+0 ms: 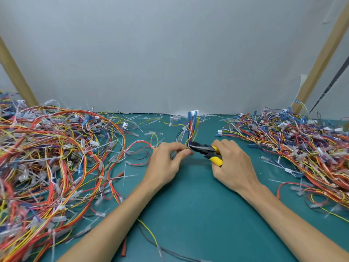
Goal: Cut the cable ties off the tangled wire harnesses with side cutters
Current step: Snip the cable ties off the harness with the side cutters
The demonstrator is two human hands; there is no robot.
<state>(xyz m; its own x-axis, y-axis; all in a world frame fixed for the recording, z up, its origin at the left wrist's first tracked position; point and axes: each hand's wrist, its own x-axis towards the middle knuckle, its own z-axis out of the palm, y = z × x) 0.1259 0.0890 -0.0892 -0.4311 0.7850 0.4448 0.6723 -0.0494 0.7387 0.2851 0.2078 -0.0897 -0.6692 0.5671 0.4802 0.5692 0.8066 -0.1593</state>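
Harness [191, 129], blue and yellow, sits pinched in left hand [166, 161]; right hand [234, 167] grips side cutters [203, 149].

You have no readable text, label, brand or number in view; any print on the side cutters [205, 151] is too small to tell.

A wiring workbench, workshop-like. Heaps of coloured wire harnesses [47, 157] lie left and right on a green mat [188, 214], snipped white cable ties [151, 120] litter its far edge, and a grey panel [170, 53] with wooden struts [17, 76] backs it
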